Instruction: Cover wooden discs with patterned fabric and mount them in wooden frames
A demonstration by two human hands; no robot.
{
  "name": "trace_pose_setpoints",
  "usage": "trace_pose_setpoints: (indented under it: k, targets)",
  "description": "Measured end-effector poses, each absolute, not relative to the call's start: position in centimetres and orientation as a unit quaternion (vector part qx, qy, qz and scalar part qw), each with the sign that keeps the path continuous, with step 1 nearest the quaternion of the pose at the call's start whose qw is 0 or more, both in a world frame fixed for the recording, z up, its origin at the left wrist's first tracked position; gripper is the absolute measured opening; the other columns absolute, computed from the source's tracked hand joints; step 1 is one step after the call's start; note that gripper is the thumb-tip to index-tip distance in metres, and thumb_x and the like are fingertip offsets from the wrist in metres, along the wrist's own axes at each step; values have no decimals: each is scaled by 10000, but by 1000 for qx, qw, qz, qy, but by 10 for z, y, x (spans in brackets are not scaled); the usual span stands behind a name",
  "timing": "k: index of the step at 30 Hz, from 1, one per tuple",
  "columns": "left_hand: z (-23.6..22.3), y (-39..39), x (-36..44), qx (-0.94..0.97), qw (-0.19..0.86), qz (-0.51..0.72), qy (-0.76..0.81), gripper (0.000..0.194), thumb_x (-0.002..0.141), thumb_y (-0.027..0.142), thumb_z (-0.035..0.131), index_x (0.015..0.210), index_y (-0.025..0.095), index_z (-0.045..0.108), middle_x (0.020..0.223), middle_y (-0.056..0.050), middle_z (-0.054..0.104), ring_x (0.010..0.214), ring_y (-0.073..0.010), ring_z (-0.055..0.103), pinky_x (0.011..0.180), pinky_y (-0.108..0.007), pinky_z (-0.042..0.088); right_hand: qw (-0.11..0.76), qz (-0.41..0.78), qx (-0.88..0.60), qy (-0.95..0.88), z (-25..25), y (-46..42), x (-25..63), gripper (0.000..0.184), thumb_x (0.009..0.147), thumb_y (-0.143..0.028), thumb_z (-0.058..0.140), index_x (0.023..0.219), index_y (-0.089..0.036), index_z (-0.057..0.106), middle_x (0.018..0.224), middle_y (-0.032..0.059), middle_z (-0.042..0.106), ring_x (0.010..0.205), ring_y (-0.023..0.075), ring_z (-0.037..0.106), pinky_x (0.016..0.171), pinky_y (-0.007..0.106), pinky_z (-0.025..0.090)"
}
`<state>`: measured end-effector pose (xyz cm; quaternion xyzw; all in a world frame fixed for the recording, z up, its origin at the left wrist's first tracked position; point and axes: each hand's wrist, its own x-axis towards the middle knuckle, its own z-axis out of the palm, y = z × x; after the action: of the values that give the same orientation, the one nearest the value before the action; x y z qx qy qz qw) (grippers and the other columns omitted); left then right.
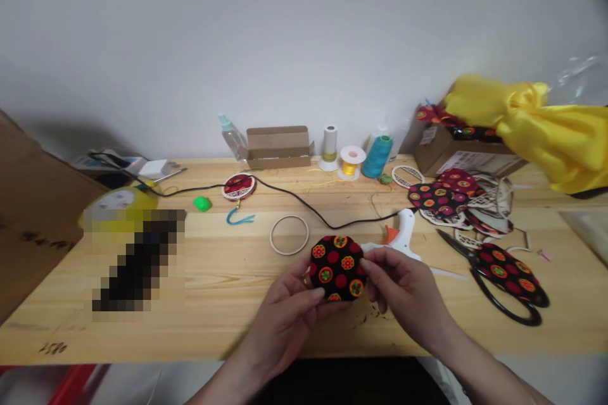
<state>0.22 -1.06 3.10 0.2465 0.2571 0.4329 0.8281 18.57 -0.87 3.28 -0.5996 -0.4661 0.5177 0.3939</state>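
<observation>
While the left hand (285, 307), half curled, supports the disc (339, 269) over the near part of the table (213, 304), thumb on its face, the right hand (406, 281) pinches the disc's right rim between thumb and fingers, barely parted! Just beyond lies the glue gun (403, 234), hot or cold I can't tell; if hot, a knuckle drifting back could get burnt. Snag the cord (332, 226) and the glue gun may swing! Pinch too hard and the disc might pucker
</observation>
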Motion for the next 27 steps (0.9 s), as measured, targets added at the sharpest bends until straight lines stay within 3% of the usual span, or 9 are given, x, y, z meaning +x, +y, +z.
trace_pose_setpoints:
  k: [6, 11, 18, 21, 24, 27]
  targets:
    - [27, -12, 8, 254, 811, 422, 317, 335, 856, 121, 599, 1164, 240, 663, 1203, -84, 675, 1100, -241, 620, 889, -342, 522, 398, 499, -574, -513, 36, -10, 184, 224, 814, -395, 574, 753, -186, 627, 590, -12, 560, 487, 88, 482, 424, 195, 401]
    - [23, -12, 3, 249, 819, 390, 341, 329, 832, 207, 666, 1158, 251, 665, 1131, -89, 715, 983, -251, 684, 823, -353, 546, 412, 480, -590, -502, 44, -7, 198, 218, 808, -385, 576, 744, -184, 632, 587, -16, 556, 487, 90, 479, 439, 201, 399]
    - [24, -13, -2, 227, 804, 380, 396, 327, 740, 298, 768, 1052, 221, 703, 1018, -100, 754, 859, -244, 722, 809, -365, 543, 458, 287, -688, -485, 67, 6, 283, 312, 745, -488, 623, 769, -177, 638, 539, -19, 547, 445, 103, 444, 403, 217, 340]
    - [25, -12, -2, 228, 805, 381, 393, 313, 708, 306, 793, 998, 211, 722, 982, -97, 763, 821, -235, 725, 773, -354, 550, 356, 176, -757, -520, 69, 7, 330, 319, 788, -493, 550, 754, -187, 633, 508, -9, 560, 422, 123, 463, 397, 232, 341]
    - [25, -12, -1, 227, 803, 384, 395, 306, 684, 311, 811, 963, 210, 733, 956, -95, 768, 796, -233, 726, 752, -351, 551, 139, -5, -783, -606, 66, 11, 363, 295, 826, -415, 500, 706, -198, 660, 559, 39, 635, 473, 175, 548, 437, 269, 383]
    - [26, -12, 0, 225, 802, 384, 399, 297, 667, 311, 822, 935, 213, 741, 933, -91, 772, 779, -230, 727, 745, -353, 551, 71, -118, -779, -611, 64, 23, 368, 320, 860, -336, 439, 807, -148, 693, 711, 144, 689, 581, 253, 595, 498, 339, 406]
